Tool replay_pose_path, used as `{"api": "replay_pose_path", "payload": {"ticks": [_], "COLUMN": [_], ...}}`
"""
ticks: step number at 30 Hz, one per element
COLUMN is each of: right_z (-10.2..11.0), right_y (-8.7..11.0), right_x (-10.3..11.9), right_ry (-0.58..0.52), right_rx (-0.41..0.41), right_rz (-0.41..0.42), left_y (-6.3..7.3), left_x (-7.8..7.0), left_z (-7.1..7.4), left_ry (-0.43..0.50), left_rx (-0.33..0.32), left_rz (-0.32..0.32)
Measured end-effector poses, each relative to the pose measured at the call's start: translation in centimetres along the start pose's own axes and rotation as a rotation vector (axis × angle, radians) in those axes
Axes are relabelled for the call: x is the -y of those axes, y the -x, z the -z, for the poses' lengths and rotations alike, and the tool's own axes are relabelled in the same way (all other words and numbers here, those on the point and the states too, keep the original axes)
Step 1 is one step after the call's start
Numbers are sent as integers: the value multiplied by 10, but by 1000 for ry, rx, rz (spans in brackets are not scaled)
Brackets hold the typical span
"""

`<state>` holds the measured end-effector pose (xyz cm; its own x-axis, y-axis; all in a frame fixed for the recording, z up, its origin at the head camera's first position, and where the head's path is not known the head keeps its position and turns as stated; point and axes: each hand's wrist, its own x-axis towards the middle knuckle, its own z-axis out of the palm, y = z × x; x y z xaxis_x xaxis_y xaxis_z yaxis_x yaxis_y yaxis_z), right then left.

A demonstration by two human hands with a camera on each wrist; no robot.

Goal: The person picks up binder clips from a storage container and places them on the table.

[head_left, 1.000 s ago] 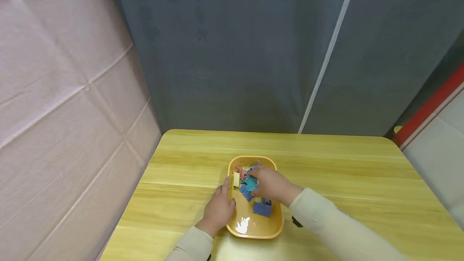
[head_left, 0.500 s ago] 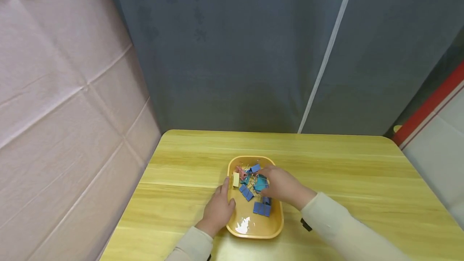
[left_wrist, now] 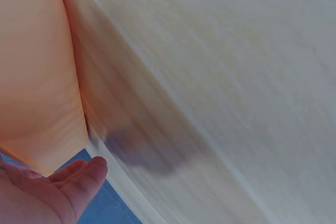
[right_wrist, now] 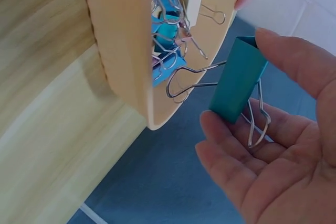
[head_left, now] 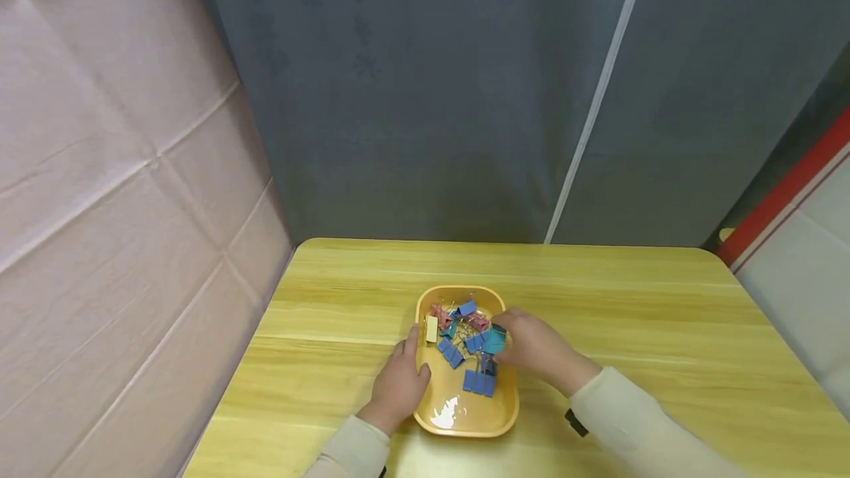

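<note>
My right hand pinches a large teal binder clip between thumb and fingertips, over the right side of the orange tray. One wire handle of the clip points toward the tray, the other toward my palm. My left hand rests at the tray's left rim, its index finger stretched along the side and the thumb at the edge. Inside the tray lie several blue binder clips, pink clips and a pale yellow clip. In the left wrist view, the tray wall hides part of the left hand.
The tray stands near the middle front of a wood-grain table. A dark blue-grey curtain hangs behind the table, and a pale cloth wall borders its left side.
My right hand has drawn rightward from the clip pile with the teal clip, uncovering blue and pink clips. My left hand stays at the tray's left rim.
</note>
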<state>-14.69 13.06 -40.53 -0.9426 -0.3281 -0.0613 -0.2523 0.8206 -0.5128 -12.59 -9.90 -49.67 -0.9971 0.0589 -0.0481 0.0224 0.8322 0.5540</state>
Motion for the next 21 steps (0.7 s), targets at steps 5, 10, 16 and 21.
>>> {"api": "replay_pose_path", "payload": {"ticks": [5,10,16,21], "right_z": [2,3,2,0], "right_y": [5,12,18,22], "right_x": [-3,-9,-16,-23], "right_ry": [-4,5,-6,-28], "right_rx": [-15,-30,-37,-45], "right_rz": [-10,-24,-42,-71], "left_y": [1,2,2,2], "left_x": [-1,-2,-2,-2], "left_z": [1,2,1,1], "left_ry": [6,4,0,1], "left_rx": [0,-1,-5,-3], "left_rz": [2,-1,-10,-7]}}
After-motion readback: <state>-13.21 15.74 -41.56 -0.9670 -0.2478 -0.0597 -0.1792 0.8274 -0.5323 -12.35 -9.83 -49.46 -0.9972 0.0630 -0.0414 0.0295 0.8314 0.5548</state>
